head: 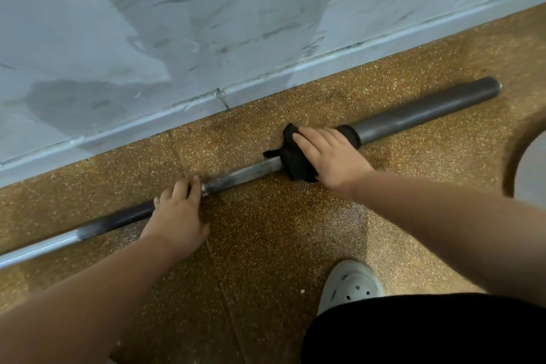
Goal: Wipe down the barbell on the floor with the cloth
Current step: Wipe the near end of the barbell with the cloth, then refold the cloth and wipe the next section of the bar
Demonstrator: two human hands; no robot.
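A long grey metal barbell [240, 174] lies on the speckled brown floor, running from lower left to its thick sleeve end [428, 109] at upper right. A black cloth [292, 162] is wrapped around the bar where the thin shaft meets the sleeve. My right hand [328, 156] presses down on the cloth, fingers curled over it and the bar. My left hand [177, 213] rests on the shaft further left, fingers curled over the bar.
A pale marbled wall with a skirting board [295, 68] runs just behind the barbell. My foot in a light grey perforated clog [351, 284] stands on the floor at the lower right. A curved pale object [531, 168] shows at the right edge.
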